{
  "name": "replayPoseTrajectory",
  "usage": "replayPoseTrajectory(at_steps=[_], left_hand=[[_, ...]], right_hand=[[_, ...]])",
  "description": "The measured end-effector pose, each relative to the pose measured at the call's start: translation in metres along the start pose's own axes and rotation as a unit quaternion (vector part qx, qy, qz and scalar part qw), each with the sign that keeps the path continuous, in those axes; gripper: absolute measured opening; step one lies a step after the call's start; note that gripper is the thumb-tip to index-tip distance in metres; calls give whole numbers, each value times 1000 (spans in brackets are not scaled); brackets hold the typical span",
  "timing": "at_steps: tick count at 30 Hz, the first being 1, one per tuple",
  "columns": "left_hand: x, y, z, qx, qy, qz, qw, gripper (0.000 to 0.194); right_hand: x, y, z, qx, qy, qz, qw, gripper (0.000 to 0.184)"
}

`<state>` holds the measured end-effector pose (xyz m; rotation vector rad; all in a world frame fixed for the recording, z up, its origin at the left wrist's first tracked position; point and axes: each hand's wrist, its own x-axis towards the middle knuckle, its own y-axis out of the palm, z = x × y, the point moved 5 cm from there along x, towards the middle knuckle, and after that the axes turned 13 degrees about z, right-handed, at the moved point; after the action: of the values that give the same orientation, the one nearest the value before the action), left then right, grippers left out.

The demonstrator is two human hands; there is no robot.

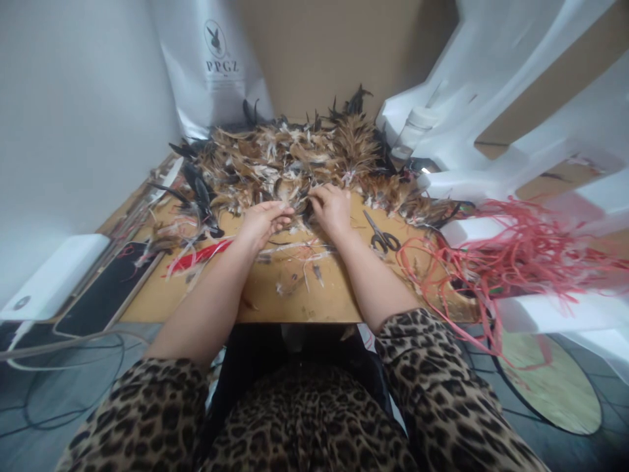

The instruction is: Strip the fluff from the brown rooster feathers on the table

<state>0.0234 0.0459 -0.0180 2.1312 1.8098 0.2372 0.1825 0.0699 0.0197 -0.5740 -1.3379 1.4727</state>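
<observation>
A large pile of brown, white and black feathers [275,154] spreads across the back of the wooden table. At its front edge my left hand [265,223] has thumb and forefinger pressed together, the other fingers curled loosely; what they pinch is too small to make out. Close by on the right, my right hand [331,206] is closed with its fingertips in the feathers, pinching a feather. The two hands are slightly apart, with dark and pale feathers between them. Black-handled scissors [382,235] lie on the table to the right of my right forearm.
Pink plastic strips [531,249] hang tangled at the right. A red strip [204,255] and feather scraps lie in front of me. At the left are a phone [105,288] and a white power bank [56,278] with a cable. A clear bottle [413,134] stands behind.
</observation>
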Motion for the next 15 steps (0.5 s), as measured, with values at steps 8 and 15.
replayPoseTrajectory(at_steps=[8, 15], left_hand=[[-3, 8, 1, -86, -58, 89, 991, 10], [-6, 14, 1, -115, -63, 110, 985, 9]], right_hand=[[-11, -14, 12, -5, -74, -34, 997, 33], [-14, -17, 22, 41, -85, -32, 995, 30]])
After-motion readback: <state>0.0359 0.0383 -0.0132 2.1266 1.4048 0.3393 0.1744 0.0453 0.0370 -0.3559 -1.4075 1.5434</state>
